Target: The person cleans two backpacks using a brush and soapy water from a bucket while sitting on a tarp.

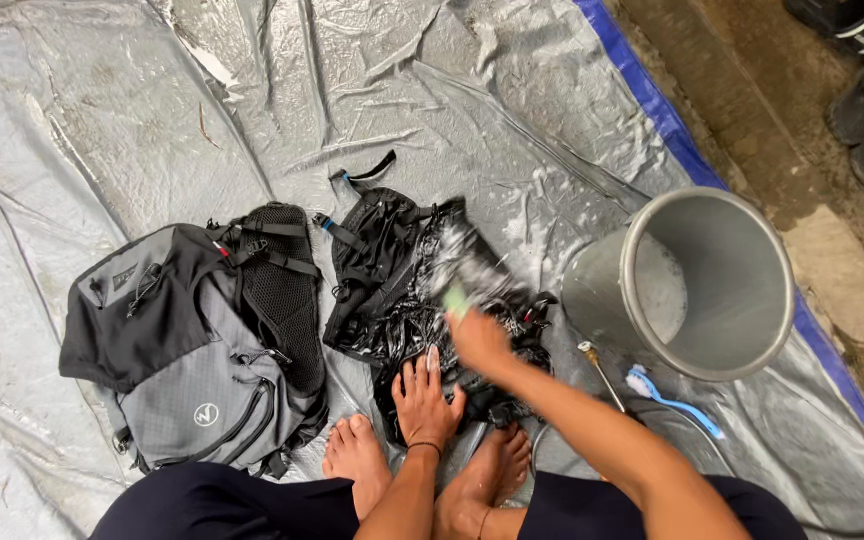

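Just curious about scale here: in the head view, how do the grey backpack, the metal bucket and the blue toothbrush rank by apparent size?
Largest to smallest:
1. grey backpack
2. metal bucket, somewhat smaller in the picture, though it tilts toward the camera, so true size is unsure
3. blue toothbrush, clearly smallest

A crinkled silver tarpaulin with blue edge covers damp concrete ground.
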